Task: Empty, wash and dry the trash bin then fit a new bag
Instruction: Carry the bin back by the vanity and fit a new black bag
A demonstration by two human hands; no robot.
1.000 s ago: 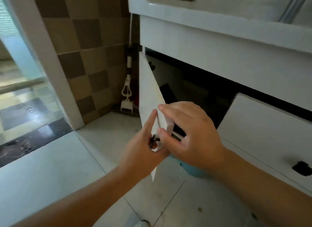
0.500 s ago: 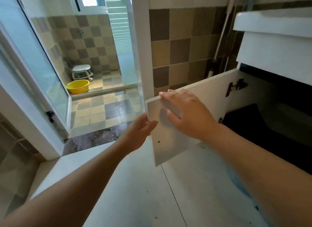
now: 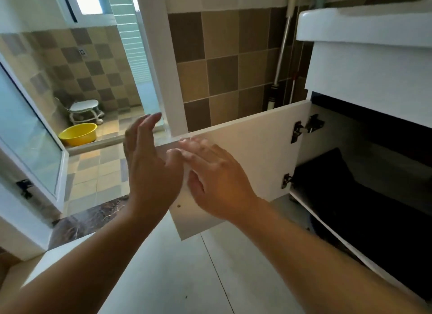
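A white cabinet door (image 3: 252,154) under the sink stands swung wide open on two metal hinges. My right hand (image 3: 215,180) lies flat on the door's inner face, fingers straight. My left hand (image 3: 149,164) is open just left of the door's free edge, fingers straight and raised, holding nothing. The cabinet inside (image 3: 364,196) is dark, with a dark shape on its floor. A sliver of blue (image 3: 312,222) shows below the cabinet's front edge; whether it is the bin I cannot tell.
The white sink basin (image 3: 364,33) sits above the cabinet at the right. A mop handle (image 3: 282,56) leans in the tiled corner. Beyond a glass door (image 3: 30,131) are a yellow basin (image 3: 78,133) and a white stool (image 3: 85,110). Pale floor tiles (image 3: 175,278) lie below my arms.
The door has swung from nearly edge-on to fully open. My left hand let go of the door handle and now hovers open; my right hand stays flat on the door.
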